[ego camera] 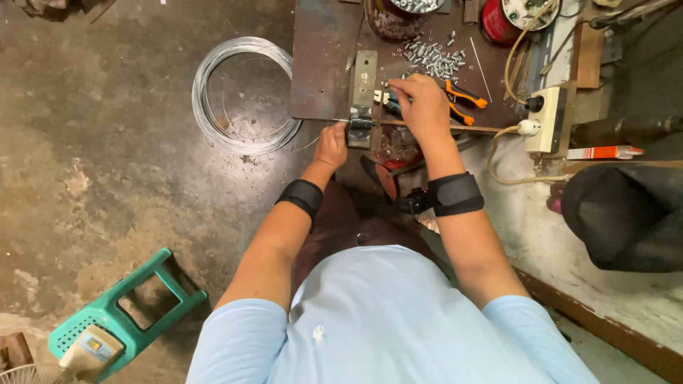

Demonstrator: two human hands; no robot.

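Wire (324, 119) runs straight into the small metal jig (361, 124) at the desk (320, 64) edge; my left hand (331, 144) has its grip closed just below it, against the jig. My right hand (421, 103) pinches shut on something small above the jig; what, I cannot tell. Orange-handled pliers (466, 96) lie beside it, loose screws (432, 60) beyond, a wire coil (213, 121) on the floor.

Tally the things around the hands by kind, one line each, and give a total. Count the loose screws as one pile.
Hands: 2, left hand and right hand
Black wristbands: 2
Wire coil: 1
Orange-handled pliers: 1
Screw pile: 1
Metal bracket: 1
Power strip: 1
Green stool: 1
Total: 10
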